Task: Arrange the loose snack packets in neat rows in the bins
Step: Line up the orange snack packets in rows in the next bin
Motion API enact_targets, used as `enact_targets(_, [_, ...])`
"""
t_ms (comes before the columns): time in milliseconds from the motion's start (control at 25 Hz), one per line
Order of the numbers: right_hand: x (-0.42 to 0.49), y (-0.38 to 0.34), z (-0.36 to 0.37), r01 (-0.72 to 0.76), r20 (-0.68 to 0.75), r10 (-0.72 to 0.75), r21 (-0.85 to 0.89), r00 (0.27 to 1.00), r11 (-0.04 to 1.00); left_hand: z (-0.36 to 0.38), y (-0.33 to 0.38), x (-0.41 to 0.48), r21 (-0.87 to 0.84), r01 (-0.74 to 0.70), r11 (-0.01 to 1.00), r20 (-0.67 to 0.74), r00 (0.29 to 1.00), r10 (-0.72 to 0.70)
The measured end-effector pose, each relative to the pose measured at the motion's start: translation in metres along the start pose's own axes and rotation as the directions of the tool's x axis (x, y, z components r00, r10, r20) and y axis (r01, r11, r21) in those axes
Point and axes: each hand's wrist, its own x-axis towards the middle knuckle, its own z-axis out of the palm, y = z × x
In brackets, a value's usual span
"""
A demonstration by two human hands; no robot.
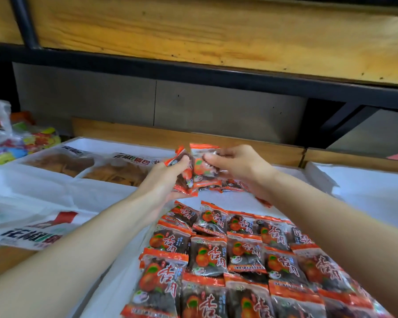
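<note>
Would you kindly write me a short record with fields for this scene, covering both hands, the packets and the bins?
left hand: grips a bunch of packets above the bin
right hand: pinches a single packet beside that bunch
rows of packets: neat, overlapping, at the near end of the bin
loose packets: a few at the far end, under the hands
bin: white lining, bare strip between rows and loose ones
left bin: holds large bags of crisps
</note>
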Motion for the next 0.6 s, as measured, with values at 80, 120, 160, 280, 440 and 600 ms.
enact_targets(80, [-0.008, -0.007, 0.010, -0.007, 0.066, 0.008, -0.019, 0.998, 1.000, 0.001, 0.003, -0.015, -0.008, -0.021, 1.000, 0.002, 1.000, 0.021])
enact_targets(120, [-0.011, -0.010, 0.015, 0.006, 0.081, -0.002, -0.046, 0.997, 0.999, -0.001, 0.004, -0.021, -0.009, -0.032, 0.999, 0.008, 0.999, 0.032])
enact_targets(160, [-0.012, -0.011, 0.019, 0.024, 0.091, -0.017, -0.078, 0.996, 0.997, -0.004, 0.004, -0.026, 0.001, -0.046, 0.999, 0.025, 0.999, 0.046])
enact_targets(280, [-0.021, -0.016, 0.032, 0.054, 0.125, -0.027, -0.220, 0.992, 0.974, -0.012, -0.001, -0.035, 0.065, -0.086, 0.994, 0.078, 0.994, 0.081])
enact_targets(440, [-0.020, -0.015, 0.054, 0.144, 0.123, -0.114, -0.275, 0.986, 0.951, -0.026, -0.004, -0.037, 0.023, -0.123, 0.992, 0.088, 0.989, 0.121])
enact_targets(600, [0.002, -0.012, 0.052, 0.075, 0.176, -0.073, -0.010, 0.982, 0.997, -0.041, -0.003, -0.027, 0.025, -0.120, 0.992, -0.090, 0.989, 0.122])
